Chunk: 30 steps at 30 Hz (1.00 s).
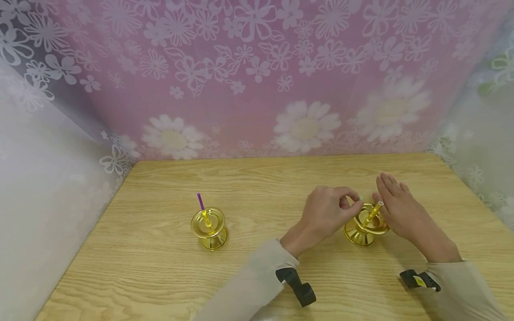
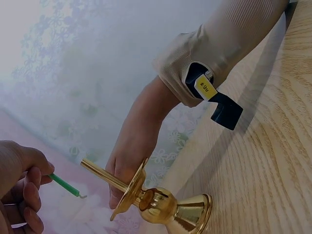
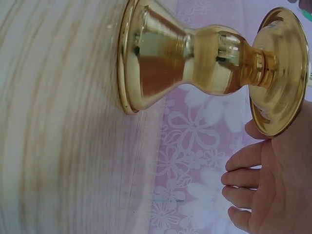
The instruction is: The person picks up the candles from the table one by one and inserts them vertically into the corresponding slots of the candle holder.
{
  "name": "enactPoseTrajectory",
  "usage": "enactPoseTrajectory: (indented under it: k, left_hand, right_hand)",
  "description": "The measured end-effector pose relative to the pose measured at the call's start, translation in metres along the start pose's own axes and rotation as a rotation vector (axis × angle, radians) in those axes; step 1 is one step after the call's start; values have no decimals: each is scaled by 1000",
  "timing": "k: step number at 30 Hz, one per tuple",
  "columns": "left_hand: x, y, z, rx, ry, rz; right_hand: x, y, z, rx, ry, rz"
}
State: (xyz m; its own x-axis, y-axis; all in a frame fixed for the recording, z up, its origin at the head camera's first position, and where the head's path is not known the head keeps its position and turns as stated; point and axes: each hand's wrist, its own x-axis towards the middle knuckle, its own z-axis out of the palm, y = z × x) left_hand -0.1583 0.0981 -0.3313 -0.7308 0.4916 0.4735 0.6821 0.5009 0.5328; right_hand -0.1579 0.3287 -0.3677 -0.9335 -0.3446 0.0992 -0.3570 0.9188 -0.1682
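A thin green candle [image 2: 65,185] with a short wick is pinched between thumb and fingertips of my left hand [image 1: 323,211]. It hangs beside the gold tube [image 2: 105,174] that rises from the dish of a shiny gold candle holder [image 1: 359,235], apart from the tube in the left wrist view. In the head view only a bit of the candle shows past the fingers. My right hand [image 1: 405,216] is at the far side of the dish, fingers extended. The right wrist view puts this hand [image 3: 287,180] right at the dish's rim.
On the left of the wooden table [image 1: 160,267] stands a second gold candle holder [image 1: 213,241] with a purple candle [image 1: 200,201] in its tube. Flower-printed cloth [image 1: 241,111] closes off the back and both sides of the table.
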Motion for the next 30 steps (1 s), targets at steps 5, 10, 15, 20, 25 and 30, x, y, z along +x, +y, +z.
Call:
enactPoseTrajectory:
  k: [5,10,15,20,25,30]
  left_hand:
    - [4,5,1,1,5,17]
    - [8,8,1,-59,23,14]
    - [11,12,2,-131,35,2]
    - [16,16,4,-183,53,-18]
    - [20,21,8,-257,72,-31]
    - [23,25,12,-304,80,-72]
  right_hand:
    - [1,-1,-1,6,-7,11]
    - [1,0,-1,37,-18,32]
    - [-1,2,1,17,4,0]
    - [-1,2,1,20,4,-8]
    - [-1,2,-1,22,-24,1]
    - [-1,1,-1,23,-42,3]
